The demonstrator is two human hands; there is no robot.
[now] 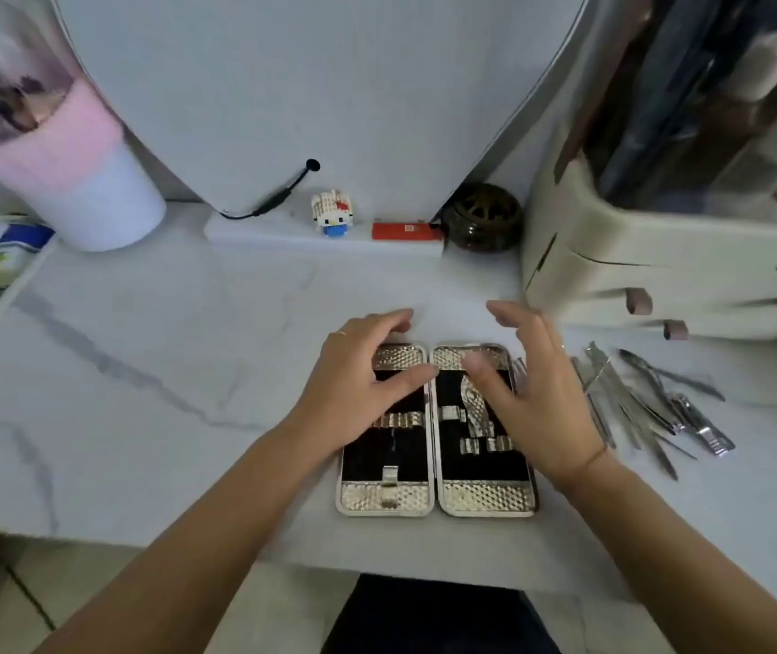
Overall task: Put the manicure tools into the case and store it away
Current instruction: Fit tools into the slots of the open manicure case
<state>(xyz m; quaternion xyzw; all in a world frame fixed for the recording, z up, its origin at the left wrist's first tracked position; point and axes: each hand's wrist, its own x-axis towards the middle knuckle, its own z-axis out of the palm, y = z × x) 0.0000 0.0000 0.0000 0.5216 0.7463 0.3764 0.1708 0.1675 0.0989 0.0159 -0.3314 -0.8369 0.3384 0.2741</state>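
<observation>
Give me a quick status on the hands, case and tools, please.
Both hands open: left hand rests on the case, right hand over it. Case open flat. Tools loose on the table, right of it.

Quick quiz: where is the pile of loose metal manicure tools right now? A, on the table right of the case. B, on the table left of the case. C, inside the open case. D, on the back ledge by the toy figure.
A: the manicure tools lie in a loose pile on the table to the right of the open case, past the right hand.
</observation>
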